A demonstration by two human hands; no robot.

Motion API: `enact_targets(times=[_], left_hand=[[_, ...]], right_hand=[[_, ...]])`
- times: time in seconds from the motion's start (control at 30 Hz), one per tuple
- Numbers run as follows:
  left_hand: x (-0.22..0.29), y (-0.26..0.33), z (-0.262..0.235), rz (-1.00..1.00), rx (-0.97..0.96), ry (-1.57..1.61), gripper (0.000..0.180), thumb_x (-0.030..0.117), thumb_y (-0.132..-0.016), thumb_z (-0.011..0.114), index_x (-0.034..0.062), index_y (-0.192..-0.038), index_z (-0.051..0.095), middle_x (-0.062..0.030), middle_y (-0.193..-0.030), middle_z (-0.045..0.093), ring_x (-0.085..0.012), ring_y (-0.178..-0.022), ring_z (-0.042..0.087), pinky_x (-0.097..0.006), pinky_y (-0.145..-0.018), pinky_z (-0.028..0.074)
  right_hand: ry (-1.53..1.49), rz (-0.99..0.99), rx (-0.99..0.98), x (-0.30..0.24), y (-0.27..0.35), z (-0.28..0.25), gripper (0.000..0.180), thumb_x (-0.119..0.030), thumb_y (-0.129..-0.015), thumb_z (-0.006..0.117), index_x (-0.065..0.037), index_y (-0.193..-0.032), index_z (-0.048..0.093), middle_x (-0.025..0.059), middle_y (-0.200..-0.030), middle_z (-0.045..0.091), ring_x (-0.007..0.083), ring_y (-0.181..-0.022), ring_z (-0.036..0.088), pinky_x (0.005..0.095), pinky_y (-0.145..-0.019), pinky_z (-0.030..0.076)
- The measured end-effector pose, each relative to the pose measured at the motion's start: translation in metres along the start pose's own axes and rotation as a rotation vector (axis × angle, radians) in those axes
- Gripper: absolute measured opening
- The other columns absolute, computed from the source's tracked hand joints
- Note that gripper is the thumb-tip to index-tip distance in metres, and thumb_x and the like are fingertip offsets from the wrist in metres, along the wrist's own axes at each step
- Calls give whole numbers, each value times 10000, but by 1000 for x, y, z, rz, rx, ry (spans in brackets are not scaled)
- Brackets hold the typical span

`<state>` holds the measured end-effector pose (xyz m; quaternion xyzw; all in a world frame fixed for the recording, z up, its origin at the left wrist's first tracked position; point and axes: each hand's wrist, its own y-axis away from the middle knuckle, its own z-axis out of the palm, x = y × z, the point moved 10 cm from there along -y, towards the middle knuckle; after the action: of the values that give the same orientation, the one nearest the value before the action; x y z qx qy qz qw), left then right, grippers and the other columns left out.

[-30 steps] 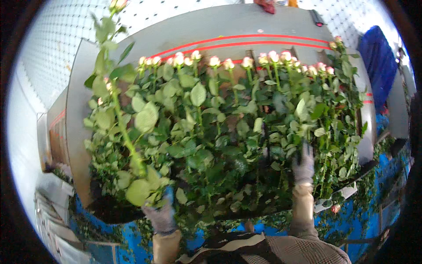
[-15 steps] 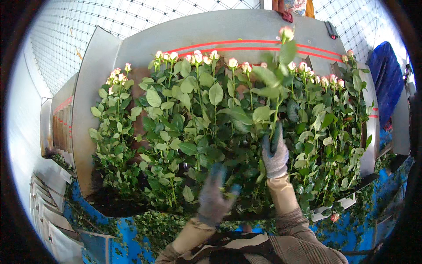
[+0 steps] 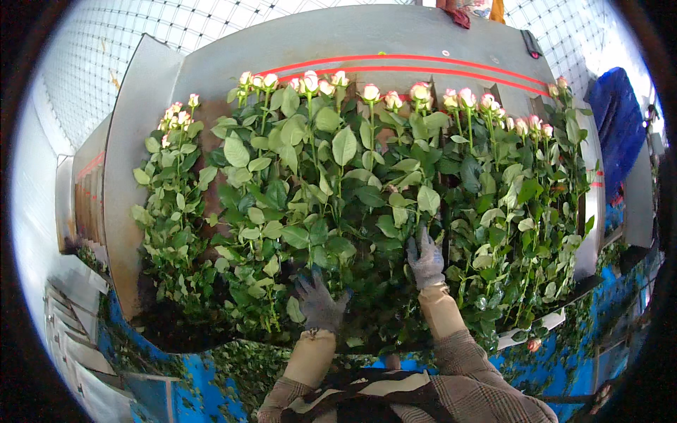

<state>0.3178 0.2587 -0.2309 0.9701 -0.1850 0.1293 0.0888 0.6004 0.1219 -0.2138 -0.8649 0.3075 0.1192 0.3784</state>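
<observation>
Long-stemmed roses with pale pink-and-cream heads lie in rows, heads away from me, on a grey metal sorting table (image 3: 296, 49). My gloved left hand (image 3: 321, 303) rests low over the leafy stems left of centre, fingers spread, holding nothing that I can see. Among the leaves right of centre is my gloved right hand (image 3: 426, 262). Its fingers are apart and touch the foliage below one rose (image 3: 420, 93), whose head lines up with its neighbours. The lower stems under both hands are hidden by leaves.
Two red lines run along the table behind the rose heads. Metal dividers (image 3: 499, 94) separate some rows. A separate bunch of roses (image 3: 176, 120) lies at the left. Blue plastic sheeting (image 3: 617, 134) hangs at the right. Cut leaves litter the blue floor (image 3: 201, 384).
My right hand has lowered the raised rose onto the row and let go of it, drawing back toward me. My left hand has moved slightly left and up onto the leaves.
</observation>
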Motion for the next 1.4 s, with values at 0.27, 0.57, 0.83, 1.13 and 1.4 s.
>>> enact_targets(times=[0.27,0.57,0.83,1.13,1.4], left_hand=[[-71,-30,22,3,259,135,931,420,-688,795,148,-1443,323,-234,-1499,263,-410,-1318,377,-502,-1012,419],[-63,-34,-4,222,304,403,757,272,-670,814,107,-1334,489,-190,-1375,480,-365,-1204,514,-437,-945,473],[2,6,-20,373,207,406,743,305,-698,765,74,-1340,470,-208,-1308,523,-403,-1125,549,-465,-922,471],[4,37,-157,398,-392,1252,597,162,-853,692,37,-1382,445,-174,-1283,567,-244,-1175,550,-374,-947,491],[60,-49,-204,288,323,1018,383,138,-818,707,-35,-1144,604,-99,-1108,670,-153,-966,636,-285,-834,512]], right_hand=[[-333,24,-292,-124,28,-94,663,-216,-867,655,8,-1417,361,256,-1271,546,390,-1122,573,382,-900,492],[-323,248,-538,-186,-17,127,1137,-512,-726,765,0,-1494,102,283,-1325,499,352,-1195,536,406,-976,460],[-1015,207,-492,-208,-59,124,765,-323,-740,808,-64,-1345,419,162,-1211,610,285,-1069,604,366,-914,486],[-1358,57,-655,-209,-42,27,536,-206,-739,832,-47,-1185,582,78,-1083,671,188,-995,630,319,-882,495],[-868,-495,-338,-233,-17,-11,902,-504,-714,763,27,-1347,402,256,-1158,585,393,-1024,605,415,-914,492]])
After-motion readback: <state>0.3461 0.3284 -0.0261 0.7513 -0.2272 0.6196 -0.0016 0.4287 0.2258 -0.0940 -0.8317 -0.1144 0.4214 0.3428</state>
